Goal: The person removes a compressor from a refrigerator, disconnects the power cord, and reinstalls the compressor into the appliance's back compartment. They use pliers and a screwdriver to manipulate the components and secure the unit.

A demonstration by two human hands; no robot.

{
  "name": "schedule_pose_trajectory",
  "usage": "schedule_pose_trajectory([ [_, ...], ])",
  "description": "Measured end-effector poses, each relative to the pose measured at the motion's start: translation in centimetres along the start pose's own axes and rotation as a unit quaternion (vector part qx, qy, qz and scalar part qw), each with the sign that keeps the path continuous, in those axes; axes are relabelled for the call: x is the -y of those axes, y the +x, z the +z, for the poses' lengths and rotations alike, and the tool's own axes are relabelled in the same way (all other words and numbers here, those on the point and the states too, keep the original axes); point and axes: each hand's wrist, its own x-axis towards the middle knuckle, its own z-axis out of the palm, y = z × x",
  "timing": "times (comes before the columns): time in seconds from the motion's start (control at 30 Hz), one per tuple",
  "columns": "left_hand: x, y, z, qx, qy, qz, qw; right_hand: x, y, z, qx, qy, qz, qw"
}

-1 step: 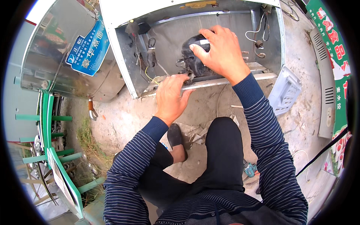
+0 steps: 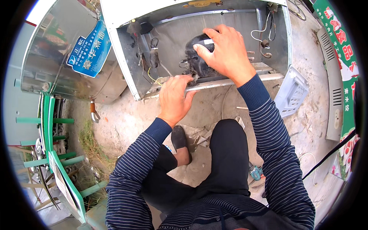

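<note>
A black, dome-shaped compressor (image 2: 196, 61) sits low inside the open compartment of a white metal cabinet (image 2: 153, 8). My right hand (image 2: 229, 57) lies over its right side, thumb on the near left and fingers curved across the top. Just to the left, my left hand (image 2: 174, 99) is closed around the compartment's front metal rail (image 2: 218, 84), its fingertips close by the compressor's dirty base. What those fingertips touch underneath cannot be made out. Copper-coloured pipe stubs (image 2: 250, 55) show to the right of the compressor.
Loose wires (image 2: 264, 34) hang along the compartment's right wall, and a dark cylindrical part (image 2: 154, 58) on its left. A grey slotted panel (image 2: 294, 90) leans at the right. Behind my right knee lies a teal power tool (image 2: 255, 172). At left stand a steel drum (image 2: 46, 61) and green frame (image 2: 46, 126).
</note>
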Motion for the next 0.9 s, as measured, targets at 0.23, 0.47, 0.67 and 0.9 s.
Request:
schedule_pose_trajectory([
  [0.23,0.0,0.0,0.5,-0.021,0.013,0.036,0.999,1.0,-0.7,-0.4,-0.031,0.011,-0.016,0.999],
  [0.47,1.0,0.2,0.8,-0.035,0.035,0.056,0.997,1.0,-0.1,-0.6,-0.042,0.022,-0.03,0.998],
  [0.67,0.9,0.4,0.9,-0.022,0.035,0.069,0.997,0.8,-12.4,-7.4,-0.074,0.226,-0.064,0.969],
  [0.9,0.4,-0.6,2.3,-0.025,0.028,0.058,0.998,-9.2,-48.8,-5.6,0.394,-0.039,0.239,0.886],
])
